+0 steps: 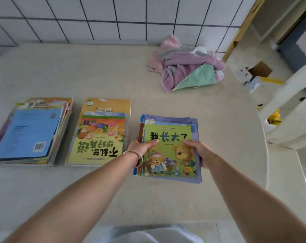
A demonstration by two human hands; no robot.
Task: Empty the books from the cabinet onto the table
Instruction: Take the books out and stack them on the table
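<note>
Both hands were on the right-hand book stack [169, 148] — a small pile of picture books, green bear cover on top, lying on the table [113, 190]. The left hand [140, 149] gripped the stack's left edge, thumb curled over the top cover, fingers hidden under the pile; a silver bangle [134, 156] sat on that wrist. The right hand [199, 152] gripped the stack's right edge the same way, thumb on the cover, fingers tucked below. Whether the pile rested fully on the table or was slightly lifted — cannot tell. Just left of that stack lay a middle stack [99, 134] with a yellow-green cover on top, and farther left a bigger stack [31, 132] topped by a blue back cover. Beyond the held stack, toward the tiled wall [96, 20], sat a heap of cloths [187, 67], pink, purple and mint.
</note>
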